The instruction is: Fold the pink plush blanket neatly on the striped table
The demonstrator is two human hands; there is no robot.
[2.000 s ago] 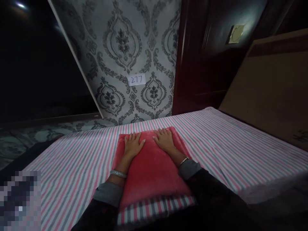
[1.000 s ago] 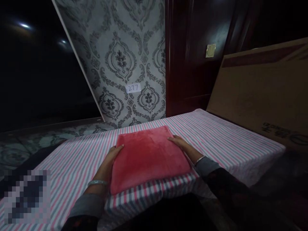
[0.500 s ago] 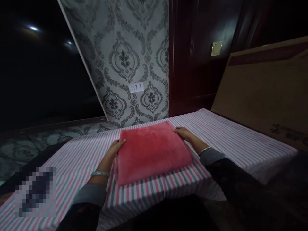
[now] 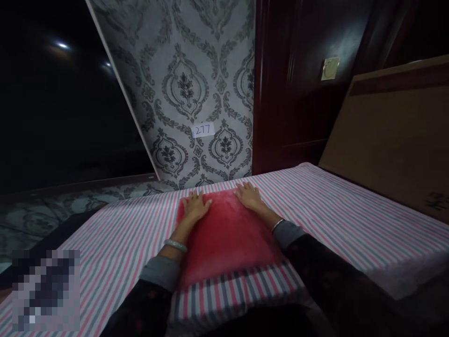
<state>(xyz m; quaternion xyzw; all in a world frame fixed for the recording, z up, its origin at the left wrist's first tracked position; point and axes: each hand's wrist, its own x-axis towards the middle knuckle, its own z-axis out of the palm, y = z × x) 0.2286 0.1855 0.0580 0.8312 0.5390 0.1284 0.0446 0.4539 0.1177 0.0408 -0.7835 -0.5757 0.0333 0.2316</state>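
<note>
Two hands (image 4: 196, 206) (image 4: 249, 196) spread, flat on red cloth (image 4: 231, 241)

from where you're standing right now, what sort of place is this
Probably a room in a home, though that's a guess: there's ornate patterned wallpaper, a big dark screen that looks like a TV, and a striped cover spread beneath the red plush cloth.

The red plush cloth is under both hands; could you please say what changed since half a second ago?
The left hand and right hand released the sides of the red plush cloth, moving inward to lie spread on its far end. It stayed on the pink, grey and white striped tablecloth.
</note>
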